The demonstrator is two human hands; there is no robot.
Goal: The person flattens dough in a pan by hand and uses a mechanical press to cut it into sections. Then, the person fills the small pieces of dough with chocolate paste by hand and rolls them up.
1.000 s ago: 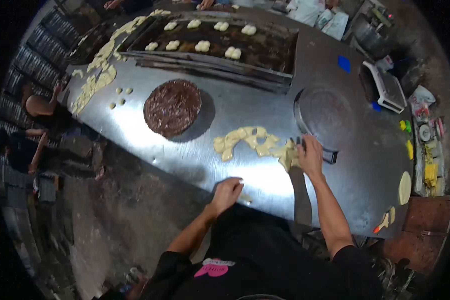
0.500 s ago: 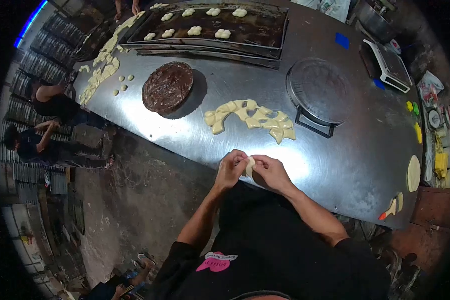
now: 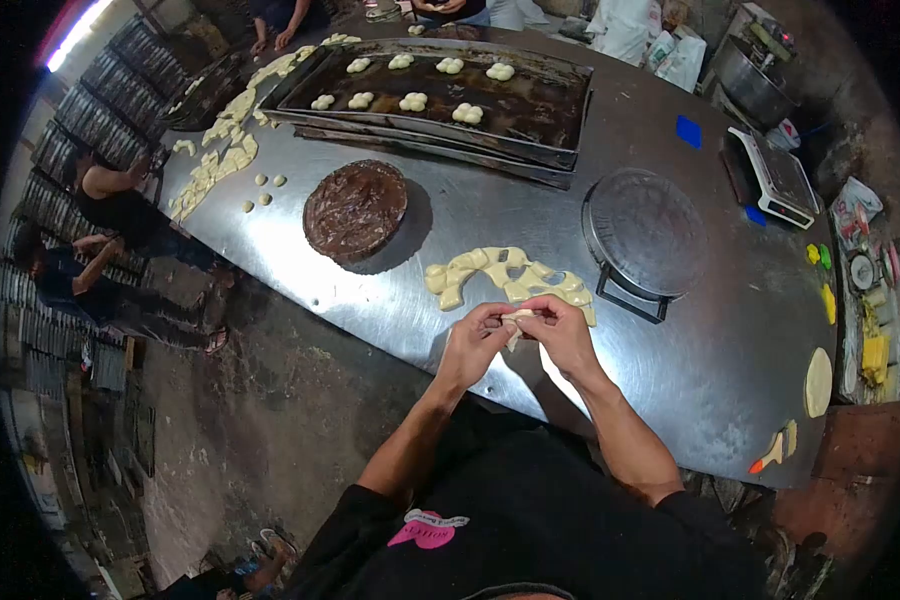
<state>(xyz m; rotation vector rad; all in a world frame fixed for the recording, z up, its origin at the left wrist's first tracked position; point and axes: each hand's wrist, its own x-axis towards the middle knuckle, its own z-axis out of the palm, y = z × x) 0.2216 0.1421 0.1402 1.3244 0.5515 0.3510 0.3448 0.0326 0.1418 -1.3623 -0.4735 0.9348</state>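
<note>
Both my left hand (image 3: 473,343) and my right hand (image 3: 564,335) pinch a small piece of pale dough (image 3: 515,318) between thumbs and fingers, above the metal table near its front edge. Part of the piece hangs down between them. Just beyond my hands lies a sheet of yellowish dough (image 3: 500,262) with cut-out holes, its lower right part partly covered by my right hand. Behind it to the left sits a round dish of dark brown glossy stuff (image 3: 355,212).
Stacked trays (image 3: 430,85) with dough clusters stand at the back. On the right are a round lidded pan (image 3: 645,235), a scale (image 3: 773,178), a flat dough disc (image 3: 818,382) and a brush (image 3: 768,453). Two people (image 3: 100,270) stand left; others are behind the table.
My hands and the dough piece have moved forward over the table, closer to the dough sheet. The view has tilted, so the table's things appear lower and more of the background shows.
</note>
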